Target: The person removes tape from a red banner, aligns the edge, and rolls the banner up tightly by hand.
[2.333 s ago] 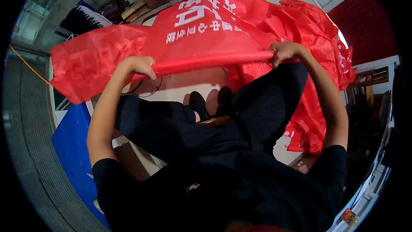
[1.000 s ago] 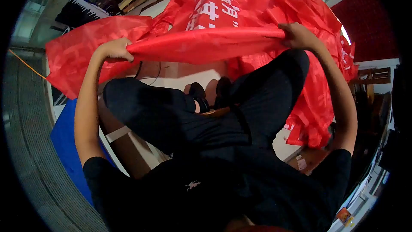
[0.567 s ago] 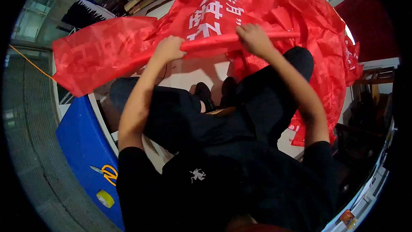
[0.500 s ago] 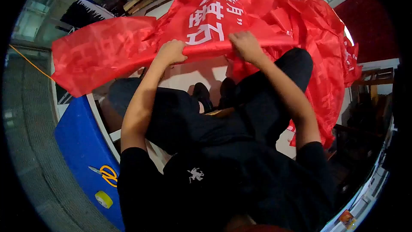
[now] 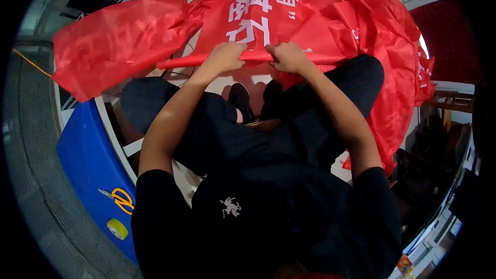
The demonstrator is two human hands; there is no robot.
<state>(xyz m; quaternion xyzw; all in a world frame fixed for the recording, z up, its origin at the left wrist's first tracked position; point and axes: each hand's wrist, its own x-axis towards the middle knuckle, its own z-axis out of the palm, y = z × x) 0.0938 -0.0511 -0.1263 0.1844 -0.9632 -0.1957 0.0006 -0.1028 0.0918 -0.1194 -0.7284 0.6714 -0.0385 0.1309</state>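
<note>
A large red banner [image 5: 305, 28] with white printed characters spreads across the top of the head view and drapes down on the right past my knee. Its near edge forms a narrow roll or fold in front of my shins. My left hand [image 5: 225, 58] is closed round that edge left of centre. Close by on the right, my right hand [image 5: 290, 58] grips the same edge, its thumb side facing the left hand. A loose part of the banner reaches out to the far left, crumpled between there and the middle. My fingertips are partly hidden.
On a blue surface [image 5: 93, 170] at my left lie yellow-handled scissors [image 5: 122, 199] and a roll of yellowish tape [image 5: 117, 228]. Dark wooden furniture [image 5: 452, 98] stands at the right. My knees and shoes are below the banner edge.
Both hands have drawn closer together along the banner's edge. The edge now looks like a tighter, narrower roll, and the left part of the banner hangs apart from it. The view has shifted slightly.
</note>
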